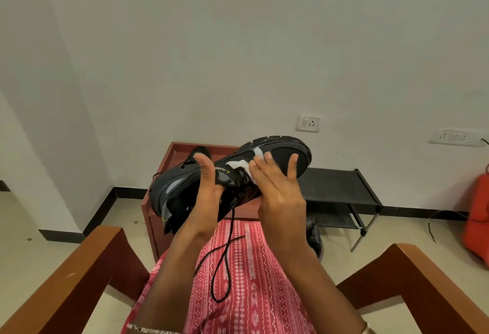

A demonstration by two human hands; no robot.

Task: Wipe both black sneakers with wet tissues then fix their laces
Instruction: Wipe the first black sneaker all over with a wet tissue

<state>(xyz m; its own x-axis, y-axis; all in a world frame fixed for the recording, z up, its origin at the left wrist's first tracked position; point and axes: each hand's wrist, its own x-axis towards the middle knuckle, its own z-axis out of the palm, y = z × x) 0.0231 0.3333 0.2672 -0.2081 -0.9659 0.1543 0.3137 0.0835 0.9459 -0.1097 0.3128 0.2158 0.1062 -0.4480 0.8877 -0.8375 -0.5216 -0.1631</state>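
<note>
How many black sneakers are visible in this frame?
2. One black mesh sneaker is held up in the left hand; the second black sneaker sits on the red-brown cabinet behind, mostly hidden.

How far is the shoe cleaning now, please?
Nothing looks finished yet. In hand: the left hand holds one sneaker while the right hand presses a tissue on its side. Left: its lace hangs loose, and the second sneaker waits on the red table.
</note>
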